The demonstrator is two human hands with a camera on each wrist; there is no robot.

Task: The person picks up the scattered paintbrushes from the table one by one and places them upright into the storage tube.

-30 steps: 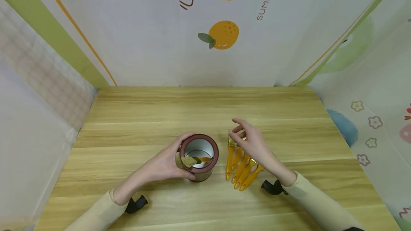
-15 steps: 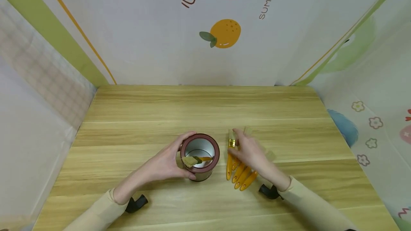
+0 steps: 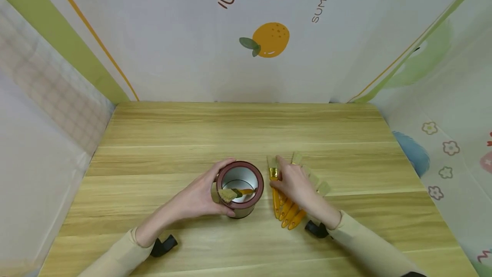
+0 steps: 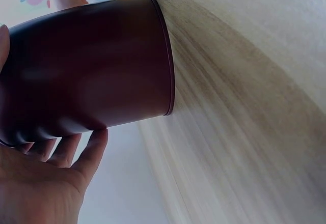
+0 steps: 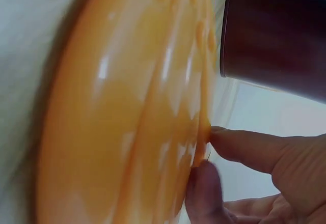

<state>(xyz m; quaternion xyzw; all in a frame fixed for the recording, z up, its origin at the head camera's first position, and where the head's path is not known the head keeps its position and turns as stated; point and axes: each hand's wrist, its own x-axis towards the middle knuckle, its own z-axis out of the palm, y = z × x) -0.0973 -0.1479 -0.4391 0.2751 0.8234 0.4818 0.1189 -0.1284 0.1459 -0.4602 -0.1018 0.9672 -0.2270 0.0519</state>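
Observation:
My left hand [image 3: 194, 196] grips a dark-red-rimmed metal can [image 3: 243, 213] from its left side, thumb at the front, fingers behind. The can stands upright; its wall [image 4: 97, 71] looks dark red in the left wrist view. Inside leans a paintbrush [image 3: 227, 195], bristles over the left of the rim. To the right, my right hand [image 3: 300, 187] pinches the leftmost paintbrush [image 3: 273, 172] of a fanned group between thumb and finger. The other orange-handled paintbrushes [image 3: 295, 220] lie partly under that hand. Their handles [image 5: 102, 107] fill much of the right wrist view.
A wood-grain table [image 3: 173, 131] carries everything. Behind it hangs a white curtain [image 3: 184, 54] with fruit prints, and more cloth encloses both sides. Black wrist straps [image 3: 163, 245] show below both forearms.
My right hand has come down from above the paintbrushes and taken hold of the leftmost one, which has shifted and tilted slightly. The left hand and can stay in place.

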